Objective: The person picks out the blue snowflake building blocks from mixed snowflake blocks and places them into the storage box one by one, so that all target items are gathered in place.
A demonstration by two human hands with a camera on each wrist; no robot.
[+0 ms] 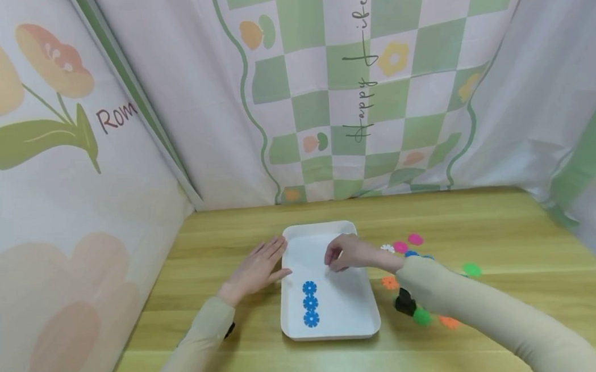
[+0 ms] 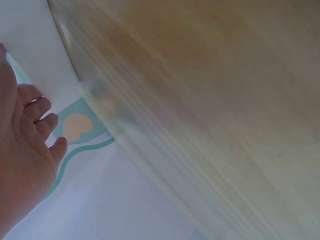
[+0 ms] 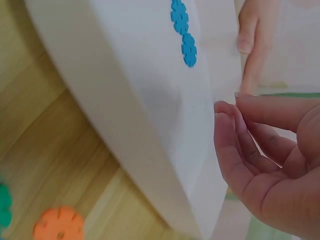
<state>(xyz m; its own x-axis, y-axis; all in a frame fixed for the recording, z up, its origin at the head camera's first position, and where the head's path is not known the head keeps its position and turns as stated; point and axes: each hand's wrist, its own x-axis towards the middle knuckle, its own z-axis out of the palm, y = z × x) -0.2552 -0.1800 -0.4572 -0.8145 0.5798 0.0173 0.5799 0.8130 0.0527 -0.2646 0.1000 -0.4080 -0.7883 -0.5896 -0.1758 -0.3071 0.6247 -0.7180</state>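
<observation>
A white tray lies on the wooden table. Toward its near left, several-toothed blue plastic discs, three of them, form a straight column; two of these blue discs show in the right wrist view. My left hand rests at the tray's left edge with straight fingers, fingertips touching the rim. In the left wrist view the left hand appears palm side. Over the tray's right half hovers my right hand, its fingers loosely curled. No object shows between the right hand's thumb and fingers.
Right of the tray, loose discs lie scattered: pink, white, orange, green and blue ones, some hidden under the right forearm. Printed curtains enclose the table's back and left sides.
</observation>
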